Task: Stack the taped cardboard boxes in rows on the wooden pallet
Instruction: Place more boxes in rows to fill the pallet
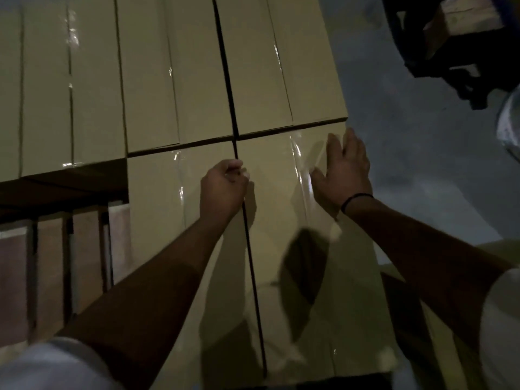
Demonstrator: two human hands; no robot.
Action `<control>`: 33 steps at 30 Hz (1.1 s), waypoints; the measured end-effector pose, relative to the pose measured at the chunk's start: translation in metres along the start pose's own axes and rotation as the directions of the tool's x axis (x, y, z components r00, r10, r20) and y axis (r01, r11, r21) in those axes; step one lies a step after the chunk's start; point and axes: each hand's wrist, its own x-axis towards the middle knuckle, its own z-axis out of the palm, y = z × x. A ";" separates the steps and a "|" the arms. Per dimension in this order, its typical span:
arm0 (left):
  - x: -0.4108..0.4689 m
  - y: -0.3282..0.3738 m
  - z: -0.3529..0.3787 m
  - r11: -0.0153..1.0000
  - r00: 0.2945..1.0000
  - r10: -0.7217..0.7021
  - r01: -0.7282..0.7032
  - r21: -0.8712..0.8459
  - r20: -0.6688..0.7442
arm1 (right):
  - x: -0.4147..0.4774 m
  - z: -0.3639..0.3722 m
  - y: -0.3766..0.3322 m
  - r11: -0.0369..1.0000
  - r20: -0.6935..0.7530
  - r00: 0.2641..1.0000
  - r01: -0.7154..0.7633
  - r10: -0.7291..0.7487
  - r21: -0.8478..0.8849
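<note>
Tan taped cardboard boxes fill the view in rows. A near right box lies under my hands, beside a near left box, with a dark gap between them. My left hand has its fingers curled at that gap, on the right box's left edge. Flat on the same box's top near its far right corner, my right hand presses with straight fingers. A farther row of boxes sits behind. The wooden pallet slats show at lower left, below the boxes.
Grey concrete floor lies to the right of the stack. A dark piece of equipment with a wooden block stands at top right. A pale rounded object shows at the right edge.
</note>
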 end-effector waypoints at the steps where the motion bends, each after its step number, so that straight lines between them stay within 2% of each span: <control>1: 0.011 0.004 0.006 1.000 1.000 -0.012 0.012 0.012 -0.008 | 0.011 -0.004 0.003 1.000 -0.009 1.000 0.012 -0.012 -0.005; 5: 0.045 0.023 0.019 0.996 0.997 -0.032 0.038 0.077 -0.074 | 0.051 -0.017 0.008 0.994 -0.021 1.000 0.000 0.002 0.107; 8: 0.062 0.036 0.022 0.993 0.992 -0.073 0.082 0.088 -0.107 | 0.072 -0.019 0.009 0.969 0.030 0.999 -0.035 0.028 0.246; 12: 0.076 0.038 0.023 0.986 0.984 -0.150 0.157 0.064 -0.100 | 0.086 -0.020 0.011 0.949 0.049 0.998 -0.048 0.034 0.311; 18: 0.086 0.034 0.026 0.973 0.969 -0.228 0.230 0.011 -0.097 | 0.090 -0.018 0.016 0.945 0.026 0.998 -0.059 0.053 0.321; 22: 0.085 0.032 0.026 0.974 0.968 -0.226 0.224 -0.026 -0.114 | 0.092 -0.020 0.017 0.949 0.034 0.998 -0.060 0.052 0.310; 26: 0.082 0.029 0.023 0.982 0.974 -0.190 0.191 -0.007 -0.126 | 0.088 -0.021 0.018 0.962 0.039 0.999 -0.032 0.022 0.270; 33: 0.065 0.020 0.026 0.997 0.990 -0.035 0.044 0.062 -0.138 | 0.081 -0.026 0.019 0.989 0.038 0.998 0.040 -0.046 0.145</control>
